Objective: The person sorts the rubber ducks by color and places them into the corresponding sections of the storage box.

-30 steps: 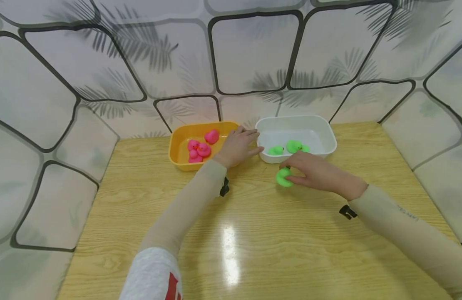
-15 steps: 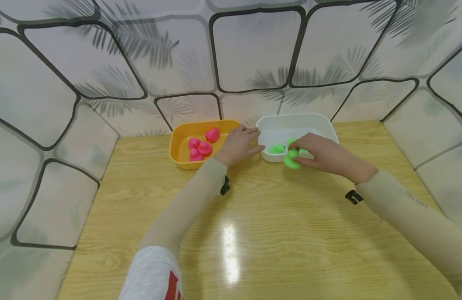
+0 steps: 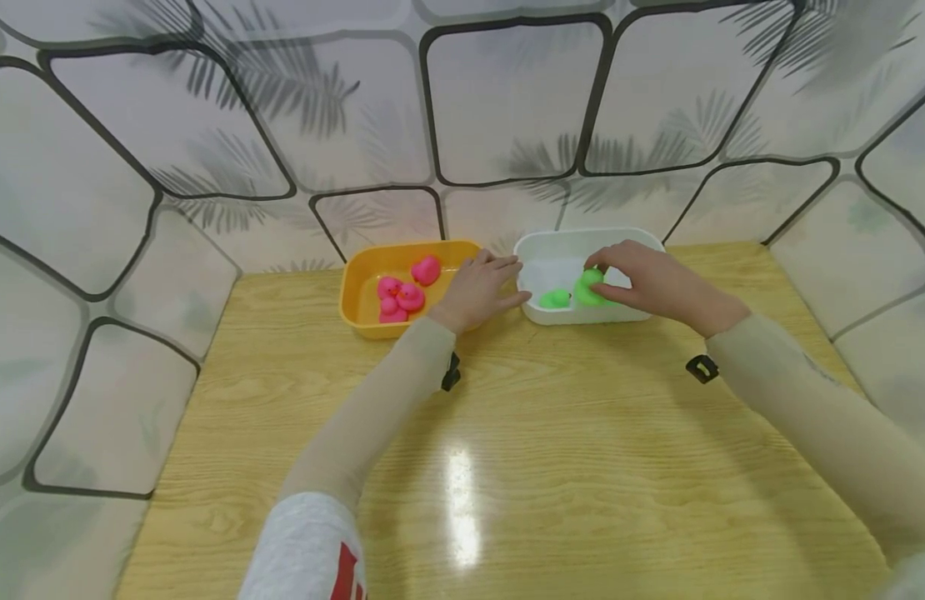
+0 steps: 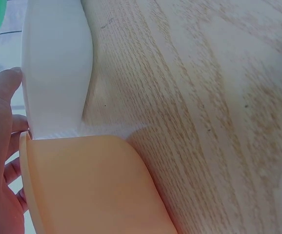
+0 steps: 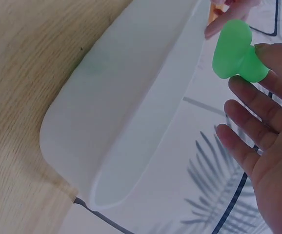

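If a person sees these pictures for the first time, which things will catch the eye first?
Most striking is the bright green duck that the right hand holds over the white tub, where another green duck lies. Next come the pink ducks clustered in the orange tub to its left on the wooden table. The left hand rests between the two tubs.

— What do you see on the wooden table (image 3: pixel 507 467) to your left?

— An orange tub (image 3: pixel 361 287) near the far edge, with pink ducks (image 3: pixel 402 293) lying inside it.

— And around the table?

— A pale backdrop (image 3: pixel 507 108) with black-outlined panels and grey palm-leaf shadows wraps the far side and both ends.
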`<state>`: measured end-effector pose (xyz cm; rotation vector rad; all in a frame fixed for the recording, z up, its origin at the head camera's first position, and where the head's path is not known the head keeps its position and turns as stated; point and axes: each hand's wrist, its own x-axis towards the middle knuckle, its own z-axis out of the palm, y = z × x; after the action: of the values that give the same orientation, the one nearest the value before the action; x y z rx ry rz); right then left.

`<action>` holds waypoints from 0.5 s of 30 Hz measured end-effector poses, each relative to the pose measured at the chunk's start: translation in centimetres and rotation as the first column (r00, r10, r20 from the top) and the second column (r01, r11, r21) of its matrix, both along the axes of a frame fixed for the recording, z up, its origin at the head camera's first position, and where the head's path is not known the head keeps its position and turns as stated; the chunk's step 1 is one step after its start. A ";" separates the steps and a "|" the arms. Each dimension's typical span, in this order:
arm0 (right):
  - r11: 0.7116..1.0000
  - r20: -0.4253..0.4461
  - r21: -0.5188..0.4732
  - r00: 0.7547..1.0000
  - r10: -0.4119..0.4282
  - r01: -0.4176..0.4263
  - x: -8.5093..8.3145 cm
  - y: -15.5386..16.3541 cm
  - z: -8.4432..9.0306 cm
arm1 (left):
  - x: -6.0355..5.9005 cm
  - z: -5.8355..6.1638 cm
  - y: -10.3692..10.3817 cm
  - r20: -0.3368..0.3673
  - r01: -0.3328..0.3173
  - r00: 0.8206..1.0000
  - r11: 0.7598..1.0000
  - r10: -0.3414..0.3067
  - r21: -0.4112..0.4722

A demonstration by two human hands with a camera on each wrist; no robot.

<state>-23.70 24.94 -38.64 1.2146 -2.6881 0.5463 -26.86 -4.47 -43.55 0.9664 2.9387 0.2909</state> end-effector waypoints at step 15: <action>0.982 0.200 0.099 0.963 -0.180 0.163 -4.5 -0.2 -0.9 | 0.0 0.0 0.1 -0.006 -0.011 1.000 1.000 0.011 -0.011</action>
<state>-28.17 24.76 -39.56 0.9779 -2.9822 0.5716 -26.88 -4.33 -43.58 0.9521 2.9484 0.2724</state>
